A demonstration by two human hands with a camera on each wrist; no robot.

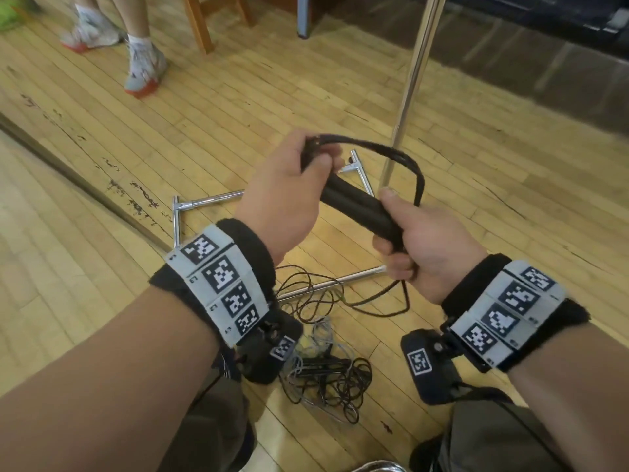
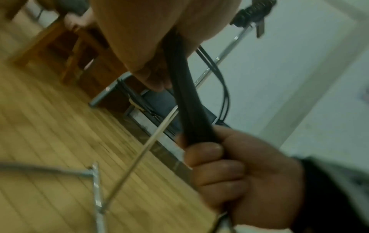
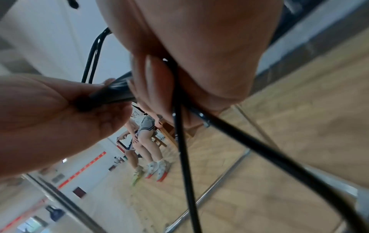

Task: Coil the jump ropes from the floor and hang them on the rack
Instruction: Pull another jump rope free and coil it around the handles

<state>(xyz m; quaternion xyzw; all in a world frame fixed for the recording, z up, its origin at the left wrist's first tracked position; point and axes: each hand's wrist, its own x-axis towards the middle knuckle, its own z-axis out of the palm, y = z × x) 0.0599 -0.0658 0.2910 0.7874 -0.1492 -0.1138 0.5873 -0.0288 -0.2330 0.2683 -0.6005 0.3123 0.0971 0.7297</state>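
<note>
Both hands hold one black jump rope with its two black handles (image 1: 357, 202) laid side by side. My left hand (image 1: 296, 185) grips the far ends of the handles where several loops of black cord (image 1: 405, 163) arch out to the right. My right hand (image 1: 412, 240) grips the near ends (image 2: 193, 126), and cord (image 3: 183, 141) trails down from it to the floor. The chrome rack's upright pole (image 1: 408, 93) rises just behind the hands; its square base (image 1: 190, 203) lies on the floor beneath them.
A tangled pile of black and grey jump ropes (image 1: 326, 362) lies on the wooden floor between my knees. Another person's legs in white and orange sneakers (image 1: 144, 74) stand at the upper left, by a wooden chair (image 1: 204, 25). A dark bench runs along the upper right.
</note>
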